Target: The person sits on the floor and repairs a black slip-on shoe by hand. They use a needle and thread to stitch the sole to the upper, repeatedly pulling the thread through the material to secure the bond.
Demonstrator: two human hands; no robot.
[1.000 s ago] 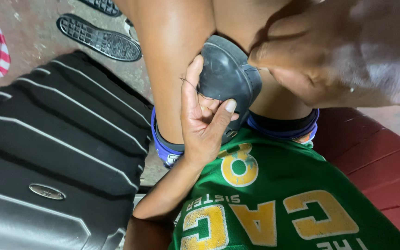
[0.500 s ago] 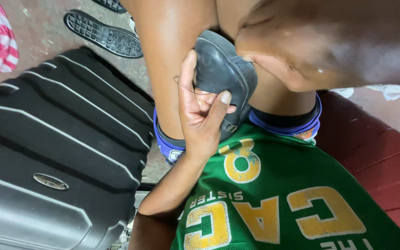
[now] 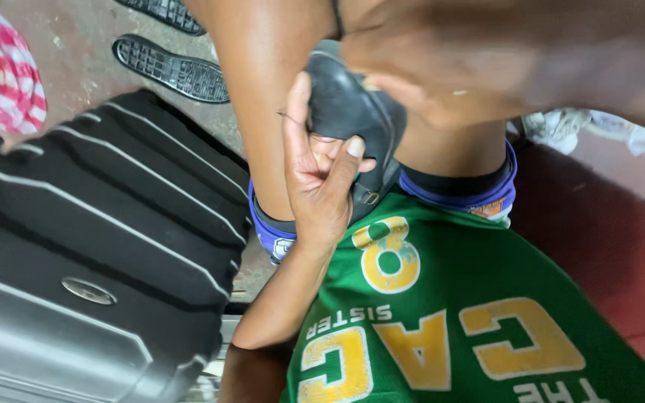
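My left hand is wrapped around a black leather shoe and holds it upright between my bare knees, thumb pressed on its side. A thin thread or needle sticks out beside the fingers. My right hand hovers very close to the camera, blurred, with its fingers curled down over the top of the shoe. Whether it pinches anything is hidden. I wear a green jersey with yellow lettering and blue-edged shorts.
A black ribbed hard-shell suitcase lies at the left. Two black sandals, soles up, rest on the concrete floor beyond it. At the far left is a red and white striped cloth. A red surface and a white rag are at the right.
My right hand has moved left, from beside the shoe to over its top. My left hand keeps the same hold on the shoe.
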